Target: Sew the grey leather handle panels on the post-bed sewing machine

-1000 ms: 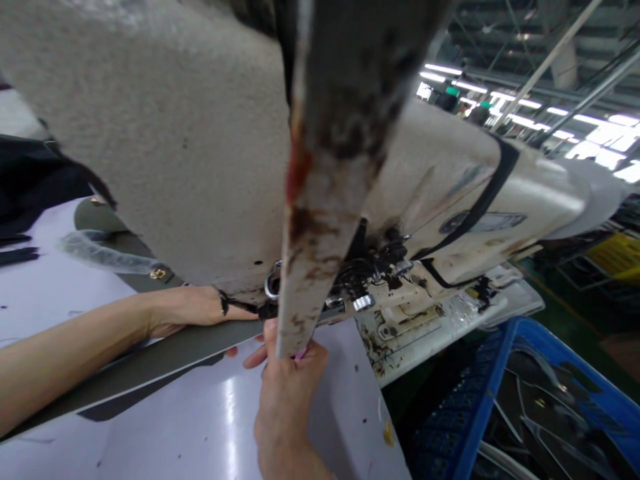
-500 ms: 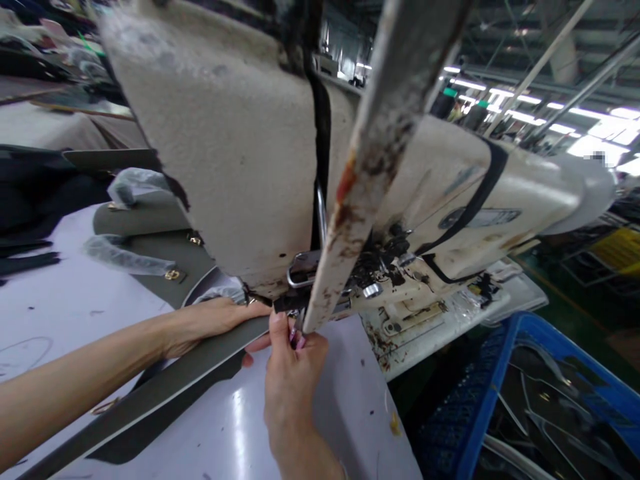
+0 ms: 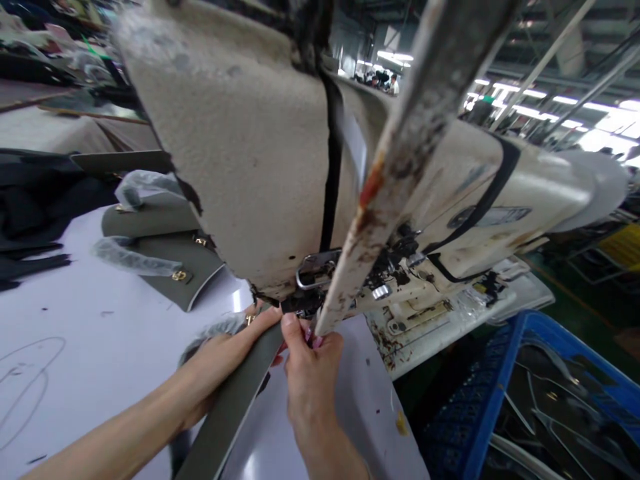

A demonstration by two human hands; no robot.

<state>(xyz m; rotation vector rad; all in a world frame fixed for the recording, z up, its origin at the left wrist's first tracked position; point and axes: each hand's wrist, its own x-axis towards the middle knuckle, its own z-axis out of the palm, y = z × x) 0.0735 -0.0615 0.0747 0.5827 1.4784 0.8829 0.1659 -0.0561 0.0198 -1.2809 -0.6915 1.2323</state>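
A long olive-green bag panel with a pale edge runs from the lower middle up under the head of a sewing machine. My left hand is closed on its left side, the thumb lying along the top face and the other fingers mostly hidden. My right hand is at the panel's right edge, just below the machine's foot, with thumb and fingers pinched. A small pink thing shows between its fingers; its kind is unclear. Beside my left wrist is a plastic-wrapped handle with gold hardware. The needle point is hidden.
Several olive bag pieces with wrapped handles lie on the white table at left, near dark cloth. A rusty metal bar slants before the machine. A blue crate of dark pieces stands at right.
The panel's near end has swung to the right, and my left forearm has turned with it. The wrapped handle by my left wrist shows more. Both hands remain near the machine's foot.
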